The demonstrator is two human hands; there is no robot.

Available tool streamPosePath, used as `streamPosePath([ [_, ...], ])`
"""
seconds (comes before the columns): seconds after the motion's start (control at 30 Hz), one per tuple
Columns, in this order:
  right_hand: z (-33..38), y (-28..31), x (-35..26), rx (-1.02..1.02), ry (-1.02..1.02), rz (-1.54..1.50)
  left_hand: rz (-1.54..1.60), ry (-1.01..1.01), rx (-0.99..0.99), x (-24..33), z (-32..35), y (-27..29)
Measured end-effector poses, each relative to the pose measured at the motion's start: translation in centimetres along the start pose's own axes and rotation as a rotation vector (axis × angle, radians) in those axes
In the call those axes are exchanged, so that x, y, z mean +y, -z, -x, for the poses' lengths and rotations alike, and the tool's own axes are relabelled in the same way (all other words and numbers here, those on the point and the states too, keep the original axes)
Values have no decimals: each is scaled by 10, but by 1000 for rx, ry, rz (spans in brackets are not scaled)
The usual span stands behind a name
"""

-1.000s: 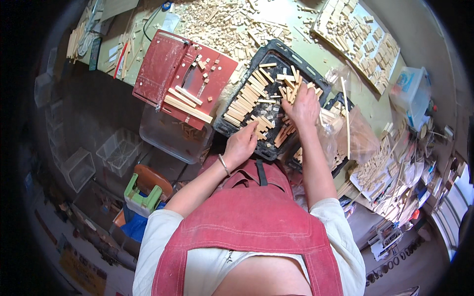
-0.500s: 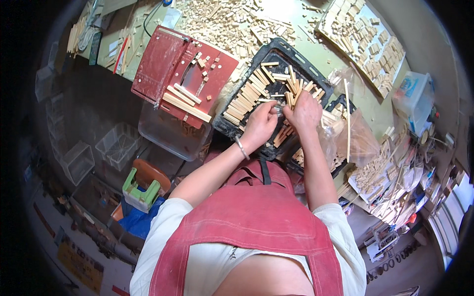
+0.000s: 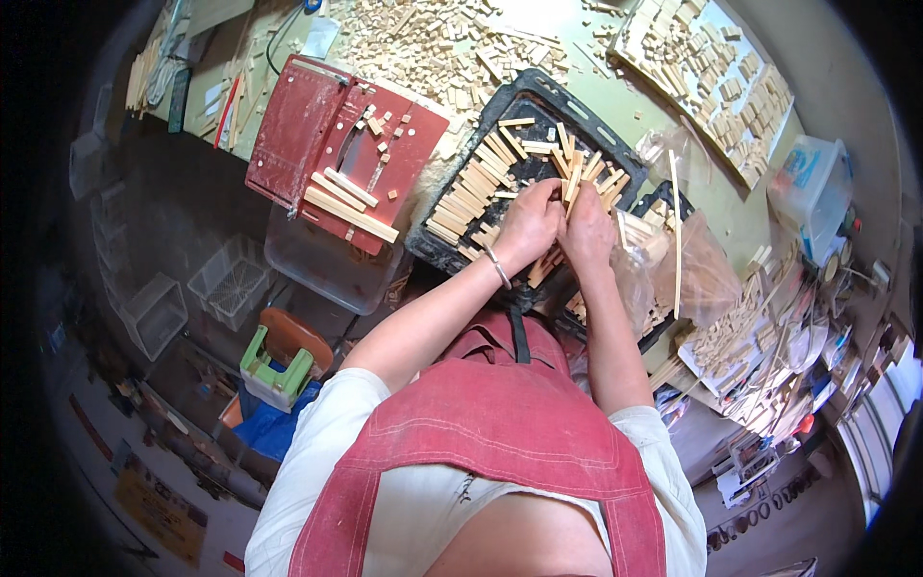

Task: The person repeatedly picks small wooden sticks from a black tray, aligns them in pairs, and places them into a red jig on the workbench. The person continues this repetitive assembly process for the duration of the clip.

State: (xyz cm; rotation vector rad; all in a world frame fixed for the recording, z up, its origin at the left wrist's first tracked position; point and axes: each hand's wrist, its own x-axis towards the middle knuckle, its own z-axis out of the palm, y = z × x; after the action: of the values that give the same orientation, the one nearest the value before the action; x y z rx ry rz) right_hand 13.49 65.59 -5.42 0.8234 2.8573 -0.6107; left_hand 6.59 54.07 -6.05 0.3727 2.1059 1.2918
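Once left hand [image 3: 531, 226] met right hand [image 3: 587, 236], clamped on wooden sticks [image 3: 574, 173] near right edge of black tray [image 3: 598, 125], handling became two-handed, left grip unclear.

From my end, strongest light hits the bench [image 3: 638, 135] just beyond the black tray [image 3: 569, 96], blown out to white glare there. Tray itself reads bright & fairly sharp. L of tray & lower, v. dim: a mesh crate [image 3: 231, 286] looks murky, detail lost in shadow. Far R of tray, a slatted panel [image 3: 889, 394] glows pale. Fisheye bends straight edges outward from tray; corners I get = blk.
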Motion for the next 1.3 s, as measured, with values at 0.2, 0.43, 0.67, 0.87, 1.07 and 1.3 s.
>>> streamPosePath([
  [0.2,16,2,-4,21,-43,-199,516,248,-20,4,3,-19],
  [0.43,38,23,-28,72,-6,-364,876,328,-232,2,13,-4],
  [0.67,66,67,-57,-23,-177,-644,1212,534,-482,3,28,47],
  [0.87,99,91,-84,40,-58,-701,1192,441,-549,11,72,87],
  [1.07,151,101,-132,26,-114,-679,1316,348,-490,18,115,125],
  [1.3,196,84,-178,206,101,-621,1414,358,-537,30,148,175],
])
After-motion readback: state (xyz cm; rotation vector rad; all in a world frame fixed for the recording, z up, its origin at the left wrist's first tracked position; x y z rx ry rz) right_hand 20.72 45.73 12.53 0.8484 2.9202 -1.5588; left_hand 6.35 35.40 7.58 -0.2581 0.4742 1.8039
